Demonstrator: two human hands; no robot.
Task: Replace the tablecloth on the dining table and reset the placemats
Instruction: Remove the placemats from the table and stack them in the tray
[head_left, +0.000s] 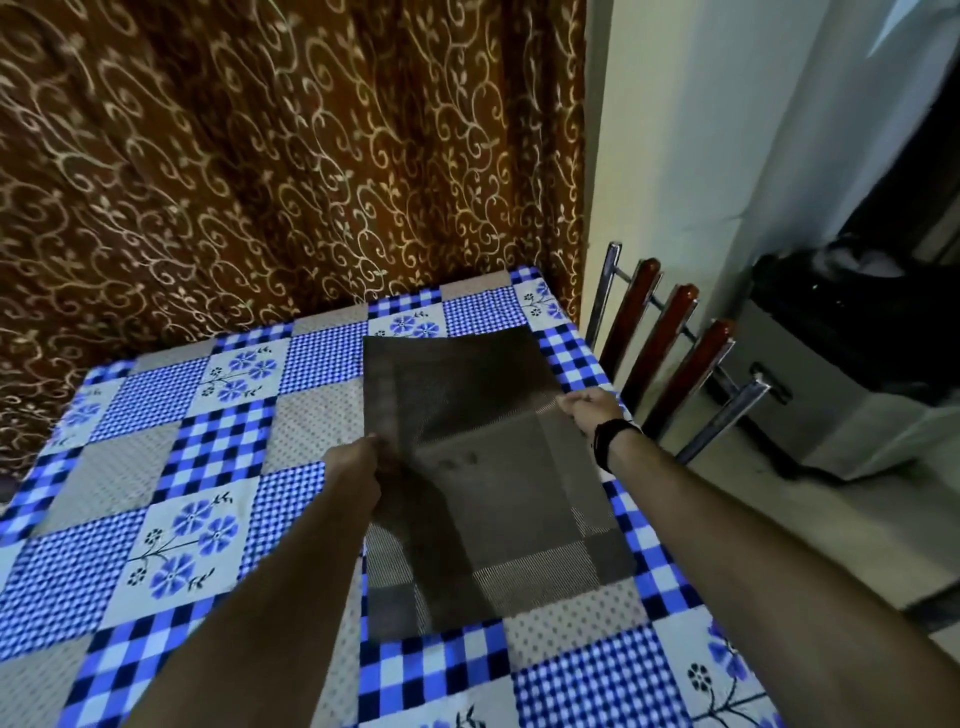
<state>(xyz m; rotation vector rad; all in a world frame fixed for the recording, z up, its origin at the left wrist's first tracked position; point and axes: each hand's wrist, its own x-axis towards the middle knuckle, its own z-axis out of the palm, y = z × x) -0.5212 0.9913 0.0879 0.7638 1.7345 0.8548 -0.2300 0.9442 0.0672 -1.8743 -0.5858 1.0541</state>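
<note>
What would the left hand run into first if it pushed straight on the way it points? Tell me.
Most likely the brown patterned curtain. The left hand points over the tablecloth, holding the placemat; nothing else shows between, though depth is unclear.

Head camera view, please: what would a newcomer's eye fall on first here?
First the blue patchwork tablecloth, checks and flowers, spread over the whole table. On its right half lies a dark woven placemat, pinched at its side edges by the left hand and the right hand. Behind hangs a brown curtain with gold swirls, and a chair stands right of the table.
</note>
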